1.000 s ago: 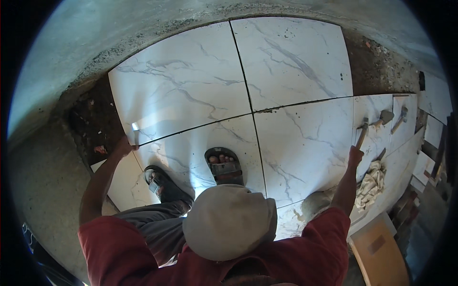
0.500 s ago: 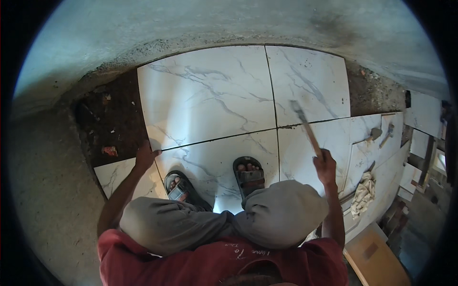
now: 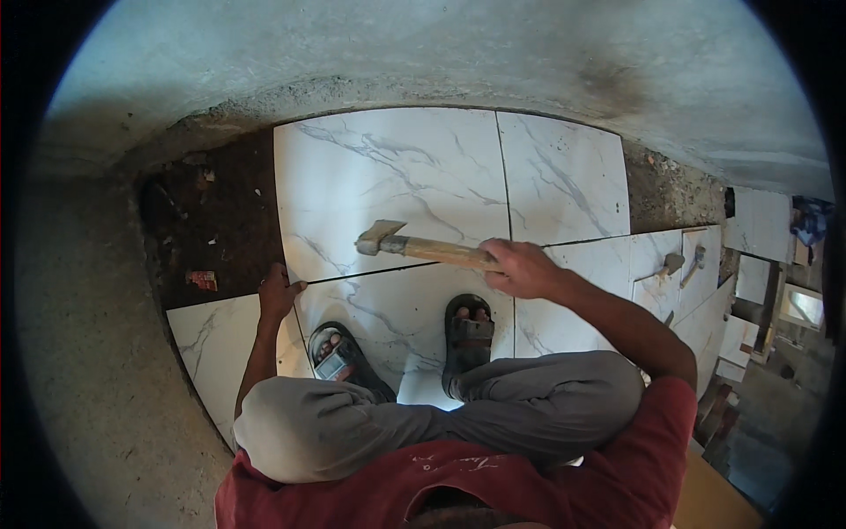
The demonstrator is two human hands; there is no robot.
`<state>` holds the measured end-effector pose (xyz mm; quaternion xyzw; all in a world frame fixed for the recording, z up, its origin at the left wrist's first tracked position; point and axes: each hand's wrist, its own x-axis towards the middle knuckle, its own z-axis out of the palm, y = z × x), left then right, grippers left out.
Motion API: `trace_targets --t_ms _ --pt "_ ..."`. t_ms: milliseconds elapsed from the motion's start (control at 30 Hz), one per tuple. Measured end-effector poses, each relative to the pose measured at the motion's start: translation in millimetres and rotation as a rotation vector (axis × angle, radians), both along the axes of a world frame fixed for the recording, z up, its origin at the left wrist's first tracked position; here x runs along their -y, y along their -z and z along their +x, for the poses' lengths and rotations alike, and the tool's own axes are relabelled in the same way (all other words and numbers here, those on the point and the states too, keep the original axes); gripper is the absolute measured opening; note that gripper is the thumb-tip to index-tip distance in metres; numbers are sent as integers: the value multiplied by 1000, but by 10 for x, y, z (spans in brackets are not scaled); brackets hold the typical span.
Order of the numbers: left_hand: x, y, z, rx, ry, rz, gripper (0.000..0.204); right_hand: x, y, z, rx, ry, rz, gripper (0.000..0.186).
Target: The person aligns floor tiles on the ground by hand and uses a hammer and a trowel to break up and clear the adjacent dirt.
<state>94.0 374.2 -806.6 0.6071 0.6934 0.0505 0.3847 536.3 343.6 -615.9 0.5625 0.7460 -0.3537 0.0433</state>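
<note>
I squat on white marble-look floor tiles (image 3: 397,167), my sandalled feet on the near tile (image 3: 397,309). My right hand (image 3: 522,267) grips the wooden handle of a hammer (image 3: 414,246), whose metal head points left and hovers over the joint between the far and near tiles. My left hand (image 3: 277,294) rests with its fingertips on the left corner of the near tile, where it meets a smaller tile piece (image 3: 211,339). Dark bare mortar bed (image 3: 207,225) lies just left of the far tile.
A grey cement wall (image 3: 423,53) runs along the far side and rough concrete floor (image 3: 88,353) lies at the left. Two small tools (image 3: 686,262) lie on tiles at the right, beside stacked tile pieces and clutter. A wooden board (image 3: 714,498) sits at the lower right.
My right hand has swung the hammer from the right side over to the middle, laying it level above the tile joint. My view has shifted left. The left hand stays at the tile corner.
</note>
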Motion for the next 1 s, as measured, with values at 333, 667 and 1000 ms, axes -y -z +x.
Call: trace_targets --t_ms 333,667,1000 --pt "14 63 12 -38 6 -21 40 187 288 -313 -282 20 -127 37" --pt "-6 -20 107 48 -19 12 34 1064 725 37 -449 68 -100 47" --pt "102 97 -111 -3 52 154 33 754 779 -347 -688 73 -43 47"
